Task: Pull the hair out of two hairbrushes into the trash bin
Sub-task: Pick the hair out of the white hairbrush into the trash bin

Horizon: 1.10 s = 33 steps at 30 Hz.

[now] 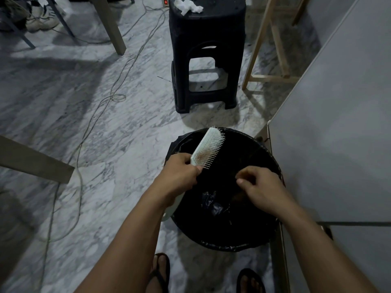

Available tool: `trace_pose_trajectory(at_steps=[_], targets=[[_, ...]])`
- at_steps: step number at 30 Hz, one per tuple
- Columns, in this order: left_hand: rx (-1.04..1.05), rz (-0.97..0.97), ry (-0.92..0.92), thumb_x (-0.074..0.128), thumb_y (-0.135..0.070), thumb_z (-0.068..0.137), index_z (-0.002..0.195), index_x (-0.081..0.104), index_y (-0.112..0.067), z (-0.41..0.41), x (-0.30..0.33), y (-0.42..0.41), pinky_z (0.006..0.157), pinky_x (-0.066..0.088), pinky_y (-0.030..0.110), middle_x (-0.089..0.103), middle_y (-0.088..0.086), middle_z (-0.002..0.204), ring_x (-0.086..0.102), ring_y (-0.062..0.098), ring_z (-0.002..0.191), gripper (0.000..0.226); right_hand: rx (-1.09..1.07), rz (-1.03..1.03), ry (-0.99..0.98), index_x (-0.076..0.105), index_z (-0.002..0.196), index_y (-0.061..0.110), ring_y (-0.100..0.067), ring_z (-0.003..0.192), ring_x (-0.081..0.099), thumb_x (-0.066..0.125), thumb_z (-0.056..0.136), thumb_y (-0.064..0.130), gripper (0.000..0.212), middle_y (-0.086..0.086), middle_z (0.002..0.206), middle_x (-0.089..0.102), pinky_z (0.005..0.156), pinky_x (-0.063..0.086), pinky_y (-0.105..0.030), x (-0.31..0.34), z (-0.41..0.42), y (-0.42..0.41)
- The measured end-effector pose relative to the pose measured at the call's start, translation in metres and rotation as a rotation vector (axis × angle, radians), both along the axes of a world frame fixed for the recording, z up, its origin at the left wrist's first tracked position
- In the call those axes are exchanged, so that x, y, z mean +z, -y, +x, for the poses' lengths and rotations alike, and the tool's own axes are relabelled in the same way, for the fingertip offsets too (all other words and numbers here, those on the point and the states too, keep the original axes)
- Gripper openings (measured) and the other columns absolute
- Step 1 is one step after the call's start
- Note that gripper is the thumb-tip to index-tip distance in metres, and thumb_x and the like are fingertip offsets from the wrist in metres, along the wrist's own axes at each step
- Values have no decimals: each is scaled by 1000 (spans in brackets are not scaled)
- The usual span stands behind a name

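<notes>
A white paddle hairbrush [208,148] tilts up and away over the black-lined trash bin [273,233], its bristles facing right. My left hand [179,176] grips its handle at the bin's left rim. Over the middle of the bin, my right hand [258,187] has its fingertips pinched together; dark strands seem to hang from them, but against the black liner I cannot be sure. A second hairbrush is not in view.
A black plastic stool [206,60] with crumpled white tissue [188,5] on top stands behind the bin. A grey cabinet [338,123] runs along the right. Cables [101,106] trail over the marble floor. Wooden furniture legs [112,26] stand at left and back. My sandalled feet [160,273] are below.
</notes>
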<state>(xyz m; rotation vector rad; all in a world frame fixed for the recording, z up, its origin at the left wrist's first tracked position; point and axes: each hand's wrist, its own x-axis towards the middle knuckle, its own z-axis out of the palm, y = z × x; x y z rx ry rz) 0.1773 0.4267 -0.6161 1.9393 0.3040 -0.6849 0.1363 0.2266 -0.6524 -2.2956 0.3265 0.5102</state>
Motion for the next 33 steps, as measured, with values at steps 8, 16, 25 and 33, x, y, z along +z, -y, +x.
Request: trace_pose_trajectory(at_steps=[8, 16, 25, 33], targets=[[-116, -17, 10, 56, -9, 95, 102, 71, -8, -7, -4, 12, 61, 47, 30, 62, 7, 76, 56, 17, 62, 16, -135, 219, 462, 71, 109, 21, -1, 82, 65, 76, 77, 20, 32, 7, 98, 69, 73, 50, -9, 20, -1, -28], [-177, -52, 1, 57, -7, 94, 87, 73, -7, -14, -5, 21, 51, 47, 25, 58, 1, 59, 53, 10, 47, 17, -121, 158, 696, 79, 89, 9, -6, 76, 65, 75, 74, -1, 18, 2, 78, 69, 67, 46, -5, 7, -5, -36], [-14, -35, -35, 55, -6, 95, 98, 70, 2, -3, -2, 5, 49, 47, 26, 61, 11, 74, 54, 17, 53, 17, -424, 263, 466, 70, 69, 36, -9, 64, 70, 72, 80, 10, 29, 10, 68, 72, 69, 54, -24, 11, 4, -13], [-45, -77, -46, 54, -4, 93, 91, 70, 3, -7, 1, 18, 51, 46, 28, 59, 19, 70, 54, 24, 56, 18, -150, 347, 513, 75, 103, 19, -3, 88, 66, 77, 76, 5, 30, 7, 99, 67, 71, 52, -12, 11, -4, -34]])
